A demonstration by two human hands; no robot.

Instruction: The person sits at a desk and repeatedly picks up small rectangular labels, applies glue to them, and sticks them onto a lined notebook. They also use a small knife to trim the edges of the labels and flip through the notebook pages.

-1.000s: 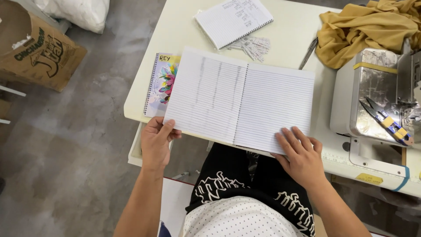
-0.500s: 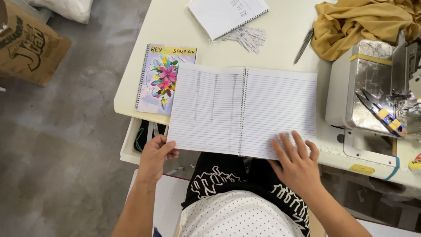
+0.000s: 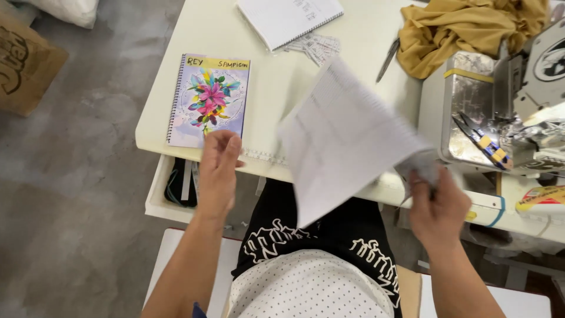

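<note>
My right hand (image 3: 438, 206) grips a large ruled spiral notebook (image 3: 341, 135) by its lower right corner. The notebook is lifted off the cream table (image 3: 271, 88), tilted and blurred by motion. Empty, with its fingers loosely together, my left hand (image 3: 218, 159) rests at the table's front edge. It lies just below a smaller spiral notebook with a flower cover (image 3: 212, 100), which is flat on the table's left side.
A white spiral notepad (image 3: 288, 17) and paper slips (image 3: 318, 44) lie at the back. Mustard cloth (image 3: 471, 29) is heaped by a sewing machine (image 3: 488, 112) with snips (image 3: 482, 138) on it. An open drawer (image 3: 176, 188) hangs under the table. A cardboard box (image 3: 23, 65) stands on the floor.
The open ruled notebook lay flat under both hands; now my right hand has swung it up off the table. My left hand let go and stays at the table edge.
</note>
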